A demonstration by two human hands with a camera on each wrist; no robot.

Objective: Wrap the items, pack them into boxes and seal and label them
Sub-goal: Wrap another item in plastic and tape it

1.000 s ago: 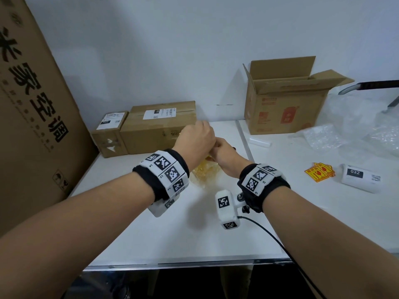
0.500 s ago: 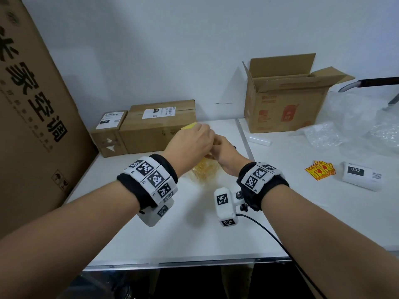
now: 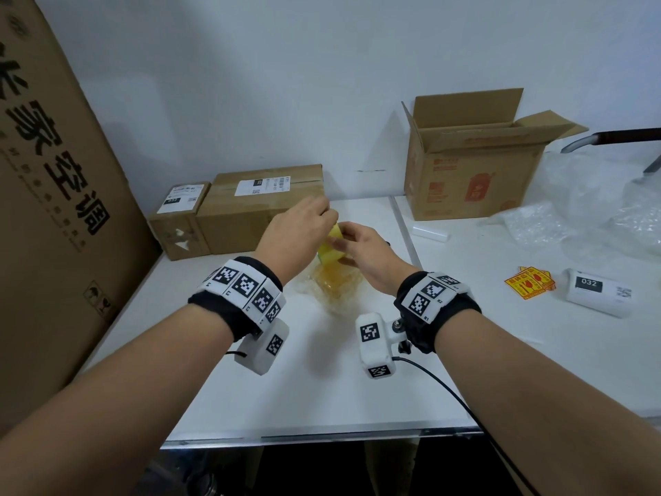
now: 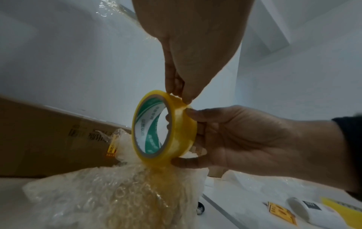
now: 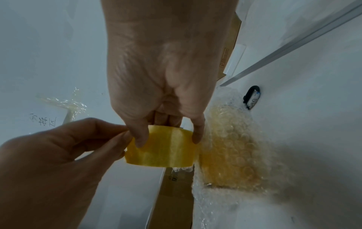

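The tape roll (image 4: 164, 128) is held upright above the bubble-wrapped item (image 4: 117, 198), which lies on the tabletop (image 3: 322, 381). The right hand (image 4: 245, 139) grips the roll, thumb and fingers curled around its width, likely to steady it. The left hand (image 5: 58, 162) pinches at the roll's outer edge, apparently to lift the free tape end.
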